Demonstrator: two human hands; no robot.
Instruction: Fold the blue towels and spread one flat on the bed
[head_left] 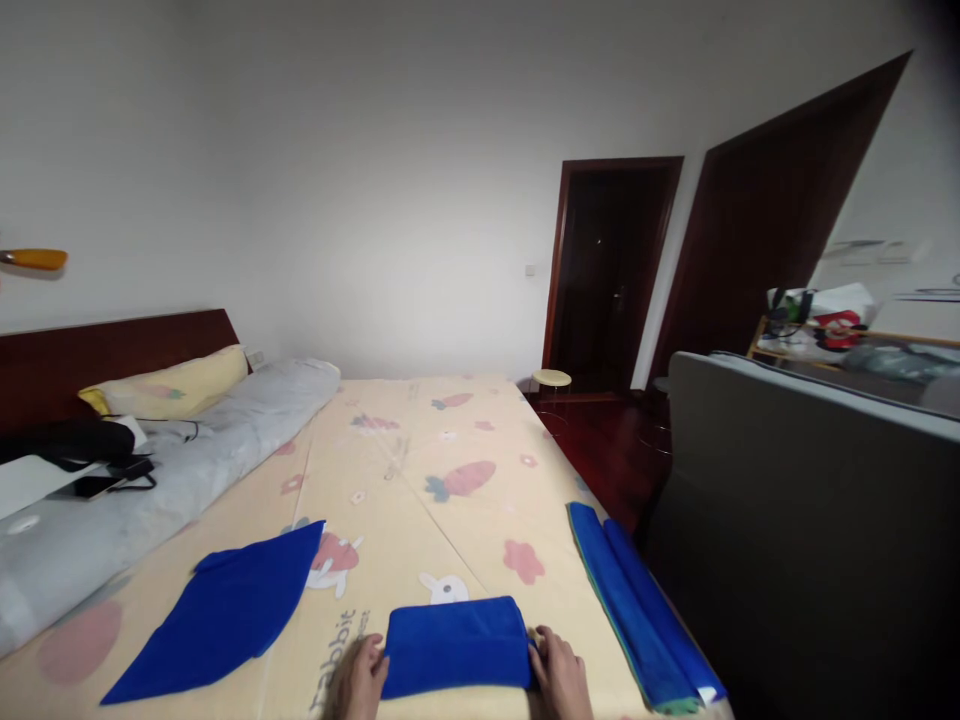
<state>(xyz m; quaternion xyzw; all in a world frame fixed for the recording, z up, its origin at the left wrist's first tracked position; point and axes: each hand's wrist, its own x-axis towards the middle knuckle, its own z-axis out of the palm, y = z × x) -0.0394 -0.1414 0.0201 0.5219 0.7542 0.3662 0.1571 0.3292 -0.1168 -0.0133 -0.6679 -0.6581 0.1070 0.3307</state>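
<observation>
From the head camera, a folded blue towel lies on the near edge of the bed, just below the white rabbit printed on the cream sheet; the left hand rests at the towel's left end, fingers curled against the edge and touching it, though whether they pinch the cloth cannot be told from here; the right hand sits at the towel's right end, fingers bent and touching that edge, its grip likewise unclear; well to the left of the folded towel an unfolded blue cloth lies spread flat on the sheet, one corner pointing toward the headboard; to the right of the folded towel, along the bed's right edge, a stack of blue cloths lies in a long strip, with a green layer showing at its lower edge; far beyond the towel, by the headboard, a yellow pillow rests on a grey rolled quilt, with a black bag just beside it; past the bed's far right corner a small round stool stands before a dark wooden door; right of the towel stack rises a grey sofa back.
</observation>
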